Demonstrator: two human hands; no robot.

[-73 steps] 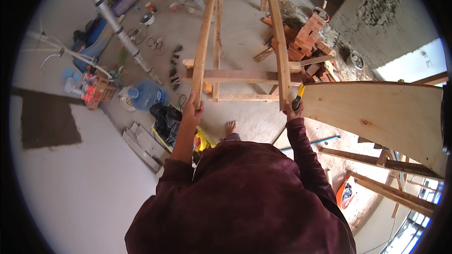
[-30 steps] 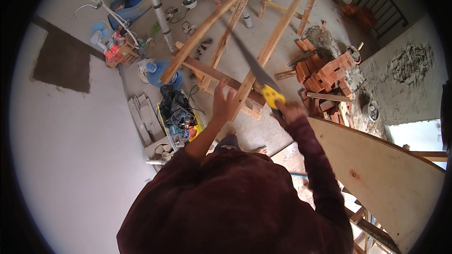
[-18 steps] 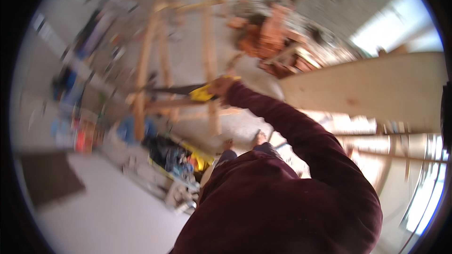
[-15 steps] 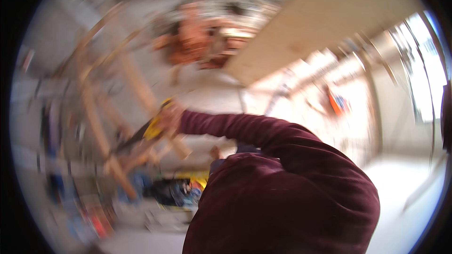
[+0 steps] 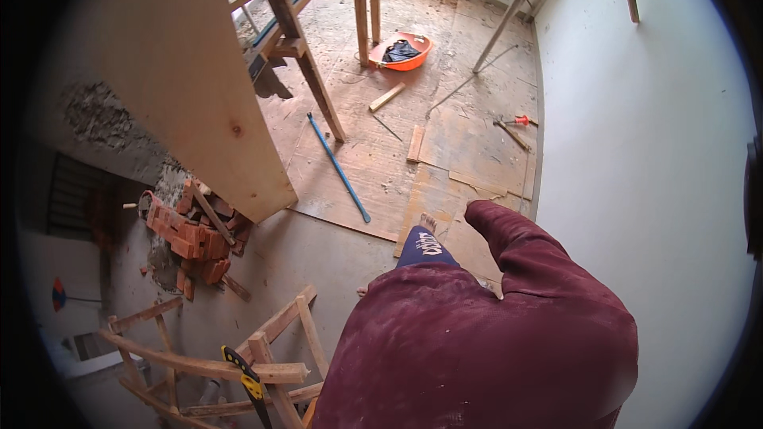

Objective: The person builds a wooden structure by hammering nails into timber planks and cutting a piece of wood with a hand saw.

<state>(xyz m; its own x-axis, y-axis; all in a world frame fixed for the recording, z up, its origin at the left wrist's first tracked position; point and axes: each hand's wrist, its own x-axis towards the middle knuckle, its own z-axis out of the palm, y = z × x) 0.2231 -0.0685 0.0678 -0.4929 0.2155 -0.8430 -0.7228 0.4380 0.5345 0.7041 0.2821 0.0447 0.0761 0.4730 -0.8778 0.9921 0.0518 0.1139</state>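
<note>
My right arm, in a maroon sleeve (image 5: 524,242), reaches forward over the plywood boards. The cuff hides nearly all of my right hand, so its fingers cannot be made out. My left hand is out of view. At the lower left, a hand saw (image 5: 251,385) with a yellow and black handle rests against a wooden frame (image 5: 203,367), with no hand on it. My bare foot (image 5: 427,222) stands at the edge of the boards. Beyond it lies a blue metal bar (image 5: 339,168). Farther right, a hammer (image 5: 513,135) lies beside a red-handled tool (image 5: 522,120).
A large plywood sheet (image 5: 191,87) stands up on the left, with a pile of red bricks (image 5: 199,234) below it. Wooden posts (image 5: 296,44) rise ahead. An orange basin (image 5: 409,59) holds something dark. A pale wall (image 5: 636,191) runs along the right.
My view has swung round to the boarded floor on the right. My right hand gripped the saw before; now the saw rests at the wooden frame, away from that hand.
</note>
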